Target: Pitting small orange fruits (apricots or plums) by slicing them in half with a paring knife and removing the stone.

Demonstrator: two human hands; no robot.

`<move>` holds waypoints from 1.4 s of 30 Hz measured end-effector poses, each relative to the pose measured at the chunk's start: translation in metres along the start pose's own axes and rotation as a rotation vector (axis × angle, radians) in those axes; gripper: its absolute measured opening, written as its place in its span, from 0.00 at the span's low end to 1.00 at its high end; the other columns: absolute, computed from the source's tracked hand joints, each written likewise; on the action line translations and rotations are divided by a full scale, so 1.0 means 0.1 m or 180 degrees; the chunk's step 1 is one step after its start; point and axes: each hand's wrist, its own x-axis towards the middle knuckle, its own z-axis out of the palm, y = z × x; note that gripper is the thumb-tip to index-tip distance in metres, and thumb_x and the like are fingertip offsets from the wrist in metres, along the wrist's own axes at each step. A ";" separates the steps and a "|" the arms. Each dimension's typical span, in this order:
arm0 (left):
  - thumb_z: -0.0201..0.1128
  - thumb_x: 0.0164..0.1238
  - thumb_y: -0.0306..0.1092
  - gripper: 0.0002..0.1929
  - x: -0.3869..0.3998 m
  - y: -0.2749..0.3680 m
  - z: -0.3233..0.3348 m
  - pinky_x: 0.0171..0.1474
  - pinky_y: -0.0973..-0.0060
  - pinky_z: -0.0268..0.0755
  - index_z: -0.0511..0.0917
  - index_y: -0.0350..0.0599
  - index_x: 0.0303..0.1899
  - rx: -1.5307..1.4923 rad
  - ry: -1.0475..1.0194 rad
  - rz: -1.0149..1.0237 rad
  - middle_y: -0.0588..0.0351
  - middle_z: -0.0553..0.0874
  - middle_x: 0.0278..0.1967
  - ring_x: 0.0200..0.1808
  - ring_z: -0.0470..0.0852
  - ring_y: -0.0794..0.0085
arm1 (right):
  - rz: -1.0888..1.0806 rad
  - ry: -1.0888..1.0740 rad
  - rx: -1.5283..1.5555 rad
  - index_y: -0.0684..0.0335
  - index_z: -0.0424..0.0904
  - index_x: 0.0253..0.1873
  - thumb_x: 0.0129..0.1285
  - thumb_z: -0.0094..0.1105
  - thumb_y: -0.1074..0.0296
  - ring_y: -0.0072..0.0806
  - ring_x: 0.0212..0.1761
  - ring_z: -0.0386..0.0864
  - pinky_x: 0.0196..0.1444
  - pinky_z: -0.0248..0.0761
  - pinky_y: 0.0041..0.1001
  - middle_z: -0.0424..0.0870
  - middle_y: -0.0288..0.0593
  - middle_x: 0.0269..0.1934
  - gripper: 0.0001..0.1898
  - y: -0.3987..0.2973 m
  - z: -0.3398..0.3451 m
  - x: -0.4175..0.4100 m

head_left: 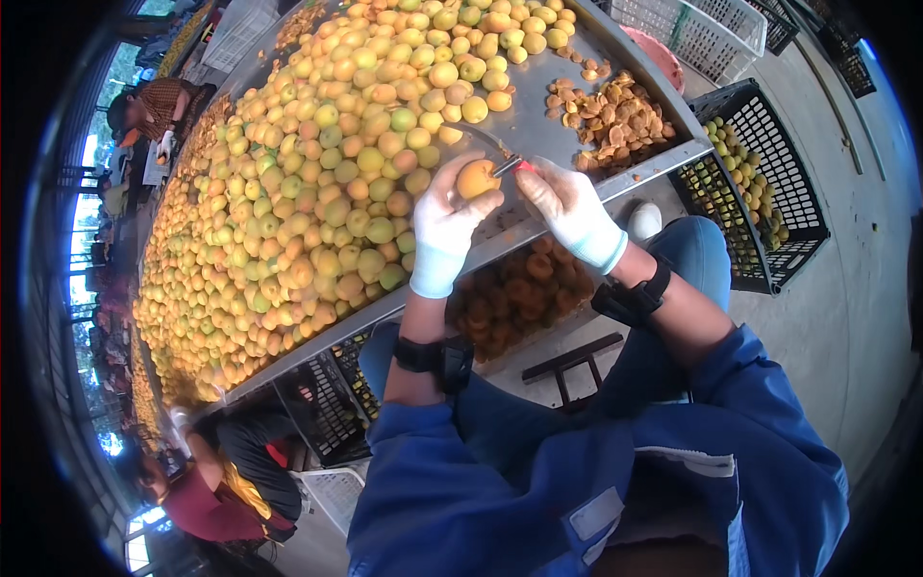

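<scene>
My left hand [451, 216], in a white and pale blue glove, holds a yellow-orange apricot [476, 179] near the edge of a metal table [530, 97]. In my right hand [566, 205], gloved alike, is a small tool [508, 165] with a red handle part and a metal shaft; its tip is at the apricot. A curved blade [472, 132] extends beyond the tool; whether they are one piece I cannot tell. Many yellow, orange and green apricots [332, 180] are heaped left of my hands. A pile of brown apricot pits [620, 119] lies at the right corner.
Under the table edge is a container of orange fruit halves [523, 292]. A black plastic crate [786, 166] with greenish fruit stands at right, white crates [710, 43] behind it. One person [216, 490] sits at lower left; another [155, 108] works at upper left.
</scene>
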 end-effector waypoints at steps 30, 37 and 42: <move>0.75 0.53 0.33 0.26 -0.03 0.02 0.11 0.51 0.73 0.76 0.79 0.39 0.55 0.1766 0.0232 0.0439 0.50 0.85 0.47 0.46 0.84 0.67 | -0.0161 0.0045 -0.0751 0.69 0.76 0.39 0.75 0.46 0.47 0.49 0.19 0.71 0.23 0.66 0.36 0.75 0.54 0.20 0.25 0.15 0.00 0.04; 0.69 0.62 0.30 0.21 -0.07 0.10 0.00 0.43 0.80 0.75 0.77 0.34 0.56 0.0546 -0.0381 -0.0762 0.58 0.85 0.40 0.39 0.80 0.81 | 0.0034 -0.0410 -0.0932 0.74 0.77 0.41 0.75 0.47 0.48 0.52 0.25 0.74 0.32 0.68 0.41 0.72 0.61 0.23 0.27 0.05 -0.12 0.05; 0.64 0.62 0.31 0.23 -0.08 0.13 0.03 0.41 0.80 0.74 0.75 0.32 0.58 0.0293 -0.0511 -0.0584 0.58 0.83 0.35 0.33 0.79 0.80 | 0.1367 -0.1169 0.0736 0.62 0.70 0.31 0.75 0.43 0.41 0.23 0.14 0.61 0.16 0.54 0.28 0.62 0.37 0.16 0.28 0.02 -0.21 0.04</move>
